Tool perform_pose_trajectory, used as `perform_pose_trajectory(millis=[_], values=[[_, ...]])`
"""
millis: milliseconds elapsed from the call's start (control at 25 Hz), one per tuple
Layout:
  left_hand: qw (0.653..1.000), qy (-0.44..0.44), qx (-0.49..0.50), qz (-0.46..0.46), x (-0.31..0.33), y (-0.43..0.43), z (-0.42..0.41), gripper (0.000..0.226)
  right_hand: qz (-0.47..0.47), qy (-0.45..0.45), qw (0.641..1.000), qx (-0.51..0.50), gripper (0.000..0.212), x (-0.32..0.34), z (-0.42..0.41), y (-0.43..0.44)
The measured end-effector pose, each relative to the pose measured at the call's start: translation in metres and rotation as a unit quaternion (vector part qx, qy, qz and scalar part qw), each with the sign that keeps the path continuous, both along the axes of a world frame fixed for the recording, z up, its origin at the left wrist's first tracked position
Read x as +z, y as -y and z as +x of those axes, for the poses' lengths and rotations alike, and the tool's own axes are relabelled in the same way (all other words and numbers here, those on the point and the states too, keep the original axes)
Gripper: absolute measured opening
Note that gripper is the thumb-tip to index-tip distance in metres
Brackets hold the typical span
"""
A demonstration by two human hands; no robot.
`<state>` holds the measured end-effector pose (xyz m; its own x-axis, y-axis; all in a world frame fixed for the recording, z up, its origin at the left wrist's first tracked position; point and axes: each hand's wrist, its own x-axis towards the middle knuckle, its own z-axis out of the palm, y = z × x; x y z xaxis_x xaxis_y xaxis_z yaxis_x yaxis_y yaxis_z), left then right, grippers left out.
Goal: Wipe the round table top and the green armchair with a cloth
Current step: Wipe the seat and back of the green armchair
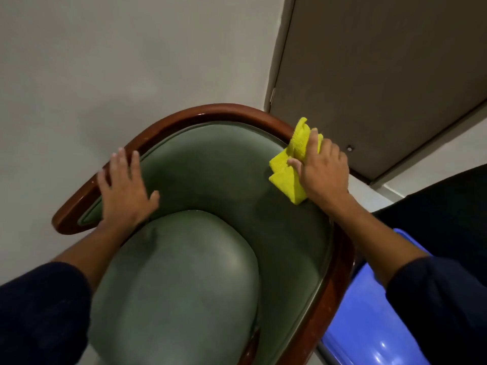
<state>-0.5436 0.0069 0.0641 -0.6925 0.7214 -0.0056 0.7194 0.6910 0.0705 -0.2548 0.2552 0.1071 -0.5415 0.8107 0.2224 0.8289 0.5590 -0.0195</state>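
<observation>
The green armchair (pixel 210 167) fills the middle of the view, with a curved brown wooden rim and a rounded green seat cushion (pixel 179 280). My right hand (pixel 322 171) presses a folded yellow cloth (pixel 290 175) against the right side of the backrest, where the padding meets the wooden rim. My left hand (pixel 123 191) lies flat with spread fingers on the left armrest, half on the wood, half on the green padding, and holds nothing. The round table is not in view.
A pale wall stands right behind the chair. A grey-brown door (pixel 382 75) is at the upper right. A blue plastic object (pixel 369 325) sits close against the chair's right side, with a dark shape beyond it.
</observation>
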Motion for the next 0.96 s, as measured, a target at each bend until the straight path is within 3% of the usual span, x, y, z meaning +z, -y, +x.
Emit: perform_pose_trajectory(millis=[200, 360, 480, 560, 680, 800, 960], values=[[0.996, 0.078, 0.025, -0.02, -0.014, 0.014, -0.022, 0.117, 0.066, 0.04, 0.983, 0.168, 0.079, -0.021, -0.106, -0.014], [0.994, 0.099, 0.025, -0.045, -0.013, 0.018, -0.032, 0.118, 0.139, 0.136, 0.914, 0.356, 0.073, -0.064, -0.161, 0.015], [0.99, 0.118, 0.032, -0.068, -0.013, 0.022, -0.043, 0.124, 0.167, 0.173, 0.886, 0.397, 0.066, -0.074, -0.172, 0.018], [0.987, 0.133, 0.033, -0.082, -0.015, 0.023, -0.044, 0.127, 0.172, 0.175, 0.89, 0.383, 0.057, -0.067, -0.156, 0.009], [0.981, 0.163, 0.032, -0.1, -0.01, 0.022, -0.047, 0.125, 0.166, 0.123, 0.931, 0.301, 0.052, -0.048, -0.099, 0.001], [0.969, 0.206, 0.07, -0.116, 0.004, 0.027, -0.035, 0.123, 0.137, 0.159, 0.951, 0.228, 0.044, -0.034, -0.03, 0.028], [0.972, 0.201, 0.004, -0.124, 0.039, 0.092, 0.065, 0.102, 0.057, 0.153, 0.98, 0.114, 0.05, 0.017, 0.065, 0.113]])
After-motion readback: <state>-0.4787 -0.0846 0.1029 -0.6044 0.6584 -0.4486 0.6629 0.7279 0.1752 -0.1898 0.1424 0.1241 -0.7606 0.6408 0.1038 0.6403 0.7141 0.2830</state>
